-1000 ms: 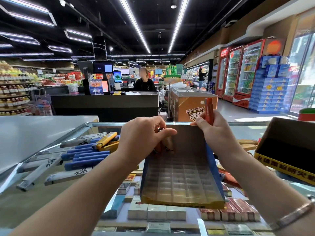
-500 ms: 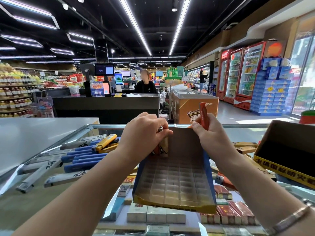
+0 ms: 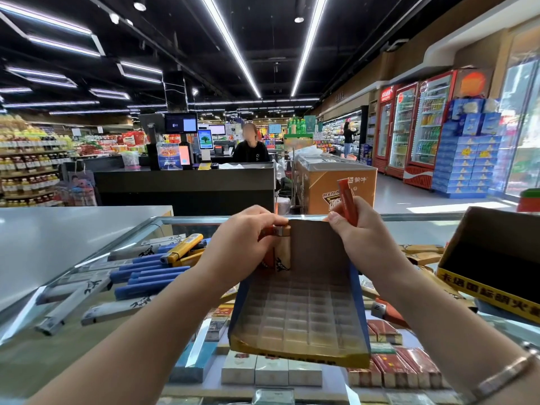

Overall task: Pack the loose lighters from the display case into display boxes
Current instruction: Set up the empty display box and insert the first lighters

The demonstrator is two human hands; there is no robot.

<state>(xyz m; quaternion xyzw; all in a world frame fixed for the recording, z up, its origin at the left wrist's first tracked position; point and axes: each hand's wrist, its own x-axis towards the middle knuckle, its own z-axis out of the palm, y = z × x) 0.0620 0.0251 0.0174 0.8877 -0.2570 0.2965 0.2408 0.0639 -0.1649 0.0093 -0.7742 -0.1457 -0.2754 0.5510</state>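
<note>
Left hand point(image 3: 248, 244) curled round lighters point(image 3: 277, 249), seating them in back-left slots of the tilted display box point(image 3: 301, 311); right hand point(image 3: 365, 238) pinches an orange lighter point(image 3: 347, 204) at the box's back edge, probably next in, beside those; loose lighters point(image 3: 152, 273) on glass case point(image 3: 87, 258).

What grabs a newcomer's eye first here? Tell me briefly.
The display box, held tilted at centre over the glass case, its grid tray nearly empty. The left hand presses lighters into its back row; the right hand pinches an orange lighter upright.
</note>
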